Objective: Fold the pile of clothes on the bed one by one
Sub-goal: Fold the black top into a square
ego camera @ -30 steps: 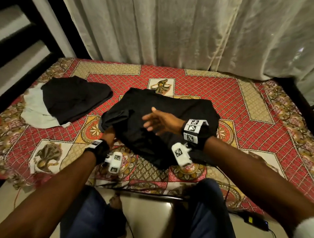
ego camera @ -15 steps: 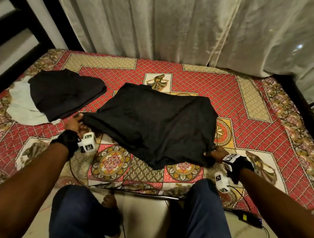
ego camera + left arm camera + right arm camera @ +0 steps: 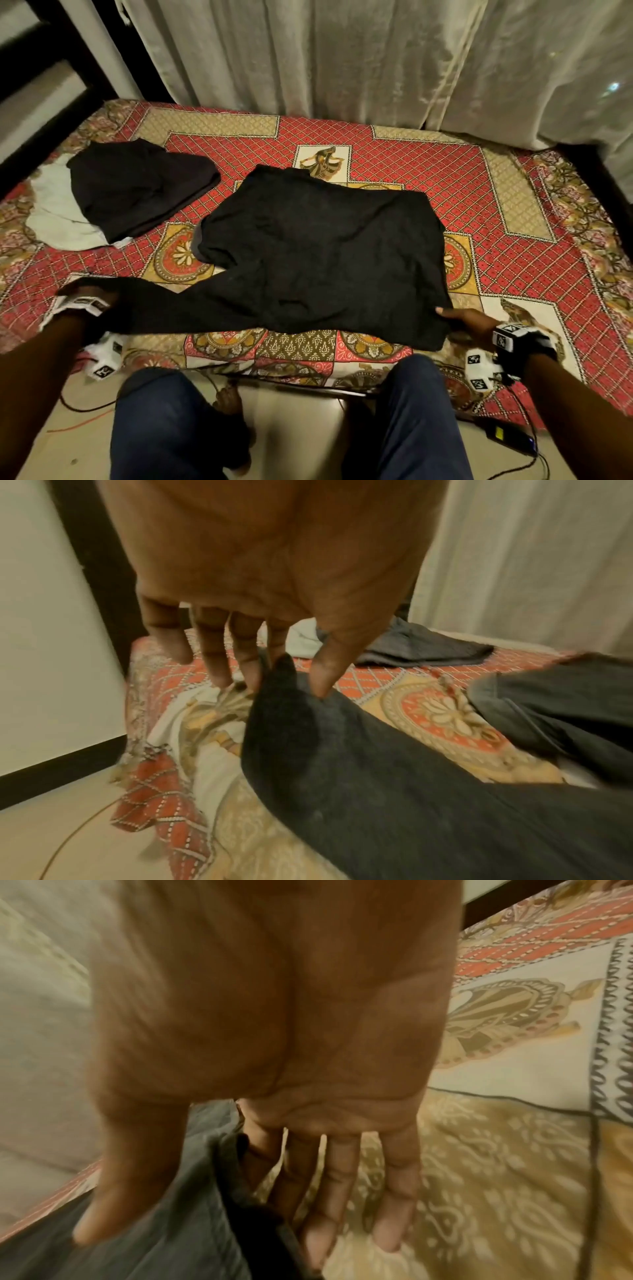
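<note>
A black garment (image 3: 318, 253) lies spread on the red patterned bedsheet (image 3: 428, 171). My left hand (image 3: 89, 291) is at the bed's near left and holds the garment's near-left corner stretched out sideways. In the left wrist view, thumb and forefinger of the left hand (image 3: 291, 677) pinch that corner of the black cloth (image 3: 342, 764). My right hand (image 3: 459, 318) holds the near-right corner. In the right wrist view, the right hand (image 3: 205, 1218) has its thumb on top of the cloth (image 3: 154, 1245) and its fingers under it.
A black garment (image 3: 137, 185) lies on a white one (image 3: 58, 216) at the bed's far left. Pale curtains (image 3: 342, 61) hang behind the bed, and a dark frame (image 3: 51, 68) stands at the left. My knees in jeans (image 3: 171, 421) meet the front edge. Cables and a black adapter (image 3: 510, 437) lie on the floor.
My right hand left the garment's middle and took the near-right corner. My left hand pulled the near-left corner out to the left, so the garment now lies spread and stretched.
</note>
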